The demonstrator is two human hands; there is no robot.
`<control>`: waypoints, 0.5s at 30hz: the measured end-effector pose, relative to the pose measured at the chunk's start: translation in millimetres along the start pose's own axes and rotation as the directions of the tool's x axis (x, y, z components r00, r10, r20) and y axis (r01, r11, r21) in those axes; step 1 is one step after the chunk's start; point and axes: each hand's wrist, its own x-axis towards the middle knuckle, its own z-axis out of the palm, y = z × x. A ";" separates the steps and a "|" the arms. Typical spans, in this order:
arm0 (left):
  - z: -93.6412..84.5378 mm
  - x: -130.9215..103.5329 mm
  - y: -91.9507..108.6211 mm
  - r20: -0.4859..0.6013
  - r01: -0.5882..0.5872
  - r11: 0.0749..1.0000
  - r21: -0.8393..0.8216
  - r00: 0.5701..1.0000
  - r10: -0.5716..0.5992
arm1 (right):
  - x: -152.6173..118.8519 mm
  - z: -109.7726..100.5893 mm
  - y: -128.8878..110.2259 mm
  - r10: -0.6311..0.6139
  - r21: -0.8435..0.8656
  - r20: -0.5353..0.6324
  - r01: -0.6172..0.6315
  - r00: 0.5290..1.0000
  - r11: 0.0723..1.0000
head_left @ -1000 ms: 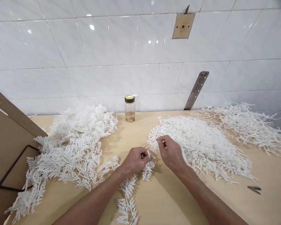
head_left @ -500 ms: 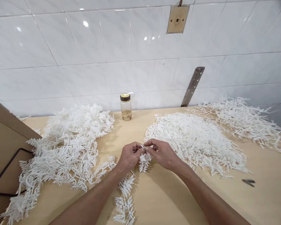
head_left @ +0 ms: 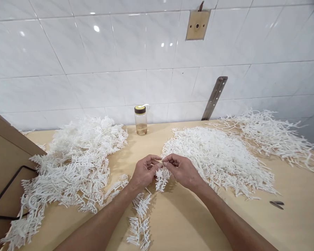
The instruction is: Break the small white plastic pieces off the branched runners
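Observation:
Low over the table's middle, my left hand [head_left: 146, 171] and my right hand [head_left: 180, 171] meet fingertip to fingertip, both closed in a pinch. From between them hangs a white branched strand [head_left: 162, 180] with many short prongs, seemingly plastic. Its upper end is hidden by my fingers. Beneath my left forearm lie loose pronged pieces [head_left: 139, 230] of the same white stuff. Just beyond my right hand spreads a pile of short white pieces [head_left: 214, 157]. A taller tangled heap of white strands [head_left: 81, 160] rises to my left.
A jar with a dark and yellow lid [head_left: 140, 122] stands near the tiled wall. Longer white strands [head_left: 274, 136] sprawl at the back right. Small metal snips, by their look, [head_left: 276, 204] lie at right. A brown panel [head_left: 10, 167] with a black wire frame borders the left side.
My fingertips have shifted slightly at the strand's top, and my right hand has edged up a little. The strand still hangs between my hands. The camera view has tilted very slightly.

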 end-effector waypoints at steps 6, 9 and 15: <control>3.9 1.8 -2.7 -0.052 0.065 0.998 -0.021 0.996 -0.066 | 0.2 1.0 -3.7 0.126 0.190 -0.027 -0.119 0.992 0.974; 3.7 2.2 -1.6 -0.096 0.083 0.996 -0.025 0.992 -0.085 | -0.3 1.9 -4.1 0.134 0.245 -0.010 -0.128 0.991 0.961; 2.6 1.2 5.0 -0.137 0.085 0.996 -0.028 0.987 -0.088 | -1.7 7.0 3.3 0.116 0.307 0.087 -0.137 0.989 0.942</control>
